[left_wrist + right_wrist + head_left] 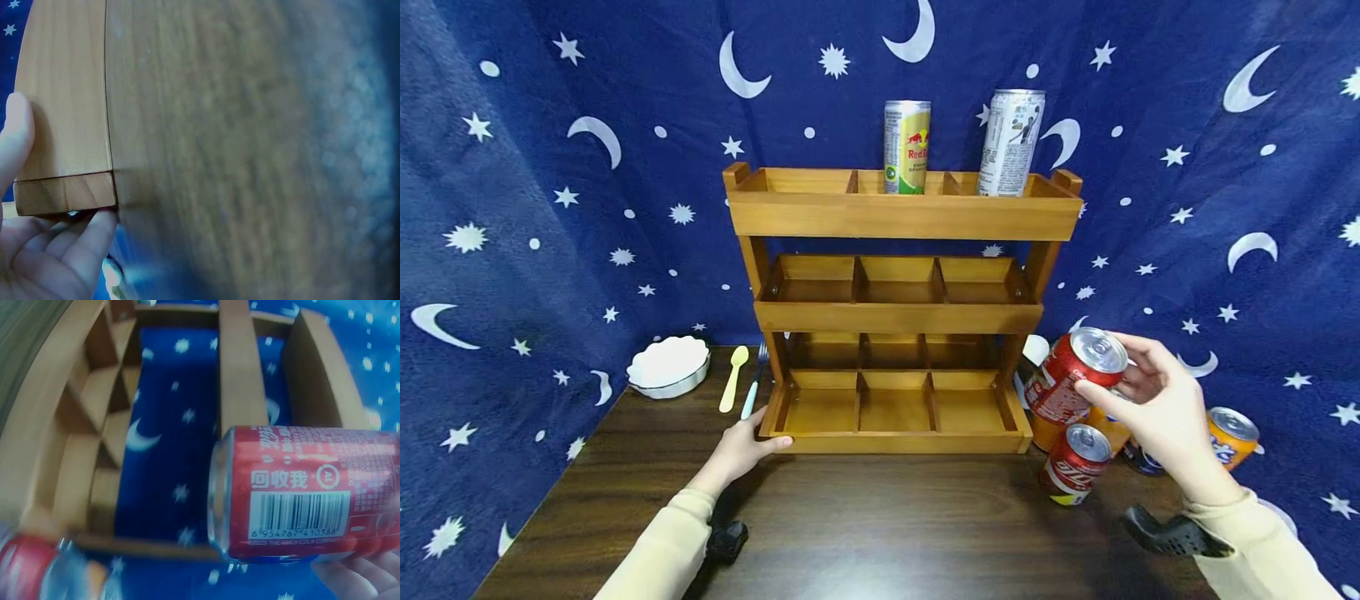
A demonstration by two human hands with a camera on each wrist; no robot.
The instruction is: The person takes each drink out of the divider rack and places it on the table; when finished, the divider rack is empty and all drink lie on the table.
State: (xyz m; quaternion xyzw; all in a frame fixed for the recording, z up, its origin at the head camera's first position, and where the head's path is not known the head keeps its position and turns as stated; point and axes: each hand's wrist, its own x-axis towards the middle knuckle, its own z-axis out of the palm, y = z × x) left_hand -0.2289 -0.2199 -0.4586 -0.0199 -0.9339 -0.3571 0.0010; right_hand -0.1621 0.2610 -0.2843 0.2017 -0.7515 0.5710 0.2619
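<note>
cream sleeves (658, 542) sit nearest, head view: left hand (737, 450) gripping the wooden rack (902, 218) by its lower corner, right hand (1161, 408) curled around a red can (1063, 383) right of it. left wrist: thumb (17, 128) and fingers (94, 240) straddle that corner. right wrist: the can looms closest.

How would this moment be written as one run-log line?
right hand: holds red can | left hand: grips wooden rack, lower left corner | top tier: Red Bull can, white can

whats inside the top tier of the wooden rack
The wooden rack has a yellow Red Bull can in its top tier's middle compartment and a white can in the right one. The top front board hides both cans' bases.
</note>
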